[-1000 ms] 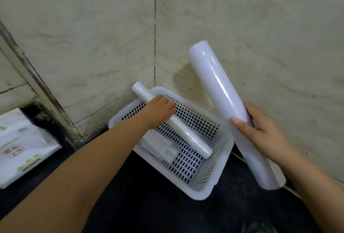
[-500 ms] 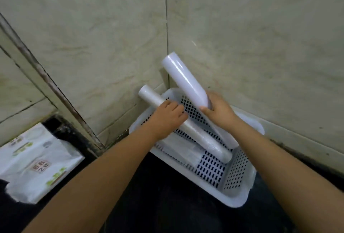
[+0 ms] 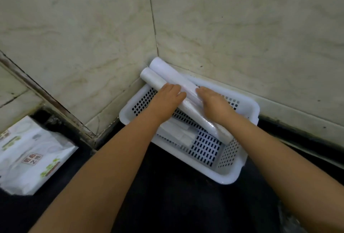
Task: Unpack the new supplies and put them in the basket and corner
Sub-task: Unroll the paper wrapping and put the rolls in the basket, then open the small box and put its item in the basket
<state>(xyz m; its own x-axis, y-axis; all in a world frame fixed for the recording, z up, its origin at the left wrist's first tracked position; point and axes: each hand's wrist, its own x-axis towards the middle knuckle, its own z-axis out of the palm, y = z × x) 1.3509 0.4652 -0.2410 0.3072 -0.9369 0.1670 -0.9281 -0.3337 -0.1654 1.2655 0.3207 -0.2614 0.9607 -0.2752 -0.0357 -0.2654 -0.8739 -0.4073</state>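
Hands, two, bare. Left hand [image 3: 167, 98]: fingers curled down over the narrower white glossy roll [image 3: 188, 106], closed on it. Right hand [image 3: 214, 104]: fingers laid flat and close together against the wider white smooth roll [image 3: 171, 73]; whether they grip it cannot be told, as the frame is blurred there.

Rolls, two, cylindrical, white. They lie side by side and touching, slanted across the basket. Their upper ends rest past the far rim, in the corner where the walls meet. The narrower roll's lower end reaches the right inner side of the basket; its wrap looks shiny and faintly crinkled.

Basket, one: white rectangular plastic basket with perforated floor and walls [image 3: 227, 178], rounded rim, set in the corner on the dark countertop [image 3: 167, 204].

Flat white folded packet [image 3: 178, 134], one, lying on the basket floor beneath the rolls.

White plastic-wrapped pack with green and red print [image 3: 31, 156], one, soft-edged, well apart at the left.

Walls: pale veined stone tiles [image 3: 242, 27], smooth, two faces.
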